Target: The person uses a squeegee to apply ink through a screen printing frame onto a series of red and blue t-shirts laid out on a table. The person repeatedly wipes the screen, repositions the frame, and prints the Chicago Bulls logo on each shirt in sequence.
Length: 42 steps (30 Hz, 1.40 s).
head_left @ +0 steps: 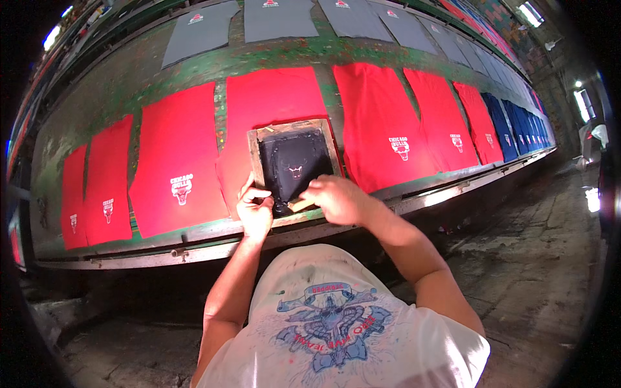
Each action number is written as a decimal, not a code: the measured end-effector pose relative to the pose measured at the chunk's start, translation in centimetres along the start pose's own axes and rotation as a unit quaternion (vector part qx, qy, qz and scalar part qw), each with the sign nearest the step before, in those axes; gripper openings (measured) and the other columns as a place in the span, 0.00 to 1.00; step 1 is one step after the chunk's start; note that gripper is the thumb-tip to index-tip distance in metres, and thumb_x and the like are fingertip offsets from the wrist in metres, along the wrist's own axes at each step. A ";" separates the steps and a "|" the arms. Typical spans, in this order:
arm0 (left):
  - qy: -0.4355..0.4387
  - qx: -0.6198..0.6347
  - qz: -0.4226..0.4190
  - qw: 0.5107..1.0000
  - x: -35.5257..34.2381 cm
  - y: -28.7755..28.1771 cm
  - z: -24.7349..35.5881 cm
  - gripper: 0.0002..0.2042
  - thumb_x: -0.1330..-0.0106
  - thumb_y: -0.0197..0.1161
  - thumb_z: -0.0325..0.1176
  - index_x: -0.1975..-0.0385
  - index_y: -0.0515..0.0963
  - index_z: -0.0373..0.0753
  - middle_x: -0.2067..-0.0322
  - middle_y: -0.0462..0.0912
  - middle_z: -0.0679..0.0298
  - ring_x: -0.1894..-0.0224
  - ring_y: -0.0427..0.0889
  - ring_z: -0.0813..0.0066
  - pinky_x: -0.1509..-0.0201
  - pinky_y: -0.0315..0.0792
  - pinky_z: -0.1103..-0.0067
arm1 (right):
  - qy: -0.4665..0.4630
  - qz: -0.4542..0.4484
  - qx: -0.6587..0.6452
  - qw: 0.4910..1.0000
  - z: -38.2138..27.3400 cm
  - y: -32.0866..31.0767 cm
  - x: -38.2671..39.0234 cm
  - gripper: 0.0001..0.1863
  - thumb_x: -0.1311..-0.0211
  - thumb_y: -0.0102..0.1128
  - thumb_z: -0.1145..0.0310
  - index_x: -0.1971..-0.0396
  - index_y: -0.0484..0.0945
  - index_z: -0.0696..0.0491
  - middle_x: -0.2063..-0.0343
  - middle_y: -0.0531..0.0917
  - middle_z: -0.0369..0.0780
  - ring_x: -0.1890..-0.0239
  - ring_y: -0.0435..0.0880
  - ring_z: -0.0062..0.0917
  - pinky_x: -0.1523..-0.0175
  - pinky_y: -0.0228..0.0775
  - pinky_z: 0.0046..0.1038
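A small wooden-edged printing screen (256, 154) lies on a red fabric panel (275, 96) at the table's front edge. Dark ink coats its mesh, and a small pale bull-head shape shows near the middle. My left hand (255, 210) grips the frame at its lower left corner, thumb and fingers pinched together. Inside the frame's near end, my right hand (337, 200) is closed round a squeegee (300, 205) with a pale, wood-coloured edge. Its blade is mostly hidden by my fingers and the ink.
Printed red panels (178, 155) lie on both sides along the long green table (129, 87). Blue panels (495, 123) continue at the far right, grey ones (278, 22) across the back. A metal rail (155, 258) runs along the near edge, above a dark stone-like floor (537, 239).
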State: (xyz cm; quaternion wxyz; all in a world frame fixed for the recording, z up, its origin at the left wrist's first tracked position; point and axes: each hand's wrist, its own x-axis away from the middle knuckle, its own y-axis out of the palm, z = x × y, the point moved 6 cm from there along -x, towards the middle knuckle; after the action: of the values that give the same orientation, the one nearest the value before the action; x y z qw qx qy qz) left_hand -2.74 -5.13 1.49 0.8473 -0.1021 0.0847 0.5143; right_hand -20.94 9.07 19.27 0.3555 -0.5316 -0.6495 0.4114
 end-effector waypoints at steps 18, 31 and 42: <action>0.144 -0.453 -0.105 0.873 -3.0 -0.3 11.3 0.20 0.33 0.67 0.27 0.40 0.88 0.39 0.42 0.87 0.55 0.39 0.81 0.51 0.37 0.75 0.58 | 0.027 0.207 0.089 0.974 4.3 0.6 -4.6 0.29 0.47 0.64 0.84 0.43 0.89 0.49 0.55 0.86 0.43 0.48 0.84 0.43 0.39 0.81 0.42; 0.108 -0.512 -0.068 0.849 -2.9 0.7 11.7 0.23 0.38 0.66 0.24 0.42 0.90 0.42 0.48 0.90 0.58 0.42 0.84 0.52 0.38 0.78 0.57 | -0.050 0.044 0.047 0.997 1.0 2.0 1.5 0.29 0.43 0.71 0.74 0.38 0.86 0.50 0.50 0.88 0.41 0.44 0.85 0.40 0.35 0.79 0.43; -0.011 -0.544 -0.023 0.839 -2.2 1.1 10.6 0.25 0.35 0.63 0.24 0.38 0.89 0.48 0.50 0.91 0.58 0.42 0.85 0.50 0.33 0.78 0.54 | 0.011 0.166 0.000 0.986 8.3 -2.5 -6.6 0.25 0.37 0.59 0.82 0.40 0.88 0.53 0.50 0.90 0.48 0.38 0.86 0.46 0.28 0.77 0.47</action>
State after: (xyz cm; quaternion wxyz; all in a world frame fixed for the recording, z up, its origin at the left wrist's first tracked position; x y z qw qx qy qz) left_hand -4.35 -3.72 12.21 0.6677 -0.5427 -0.2205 0.4594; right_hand -28.20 1.09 17.98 0.2895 -0.6369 -0.5478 0.4587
